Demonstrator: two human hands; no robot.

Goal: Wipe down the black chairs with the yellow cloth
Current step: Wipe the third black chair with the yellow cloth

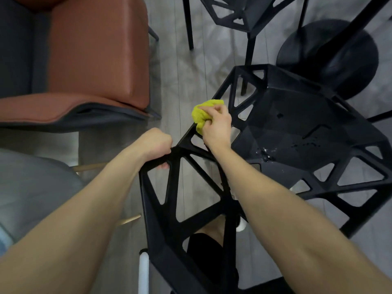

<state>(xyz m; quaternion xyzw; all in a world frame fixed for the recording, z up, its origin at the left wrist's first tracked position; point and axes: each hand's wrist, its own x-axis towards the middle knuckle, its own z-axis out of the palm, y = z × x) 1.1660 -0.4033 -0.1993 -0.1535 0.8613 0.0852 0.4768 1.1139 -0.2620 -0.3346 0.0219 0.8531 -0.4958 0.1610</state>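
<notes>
Wiping the back edge of a black chair while bracing it

The right hand (pixel 216 126) is gripping the bunched yellow cloth (pixel 201 112) and pressing it on the upper edge of the near black chair (pixel 174 187). The left hand (pixel 156 143) is curling tight round a bar at the corner of the back, just beside it. With the cloth wadded so small, it is likely touching only a narrow strip, so the many bars could go unwiped, and a loose fold could be catching in a triangular opening. Pulling hard on the back could be tipping the chair toward the person. The wet spots (pixel 265 152) on the seat could be dripping to the floor (pixel 191 71) if left. The second black chair (pixel 239 9) is standing well apart, beyond.
</notes>
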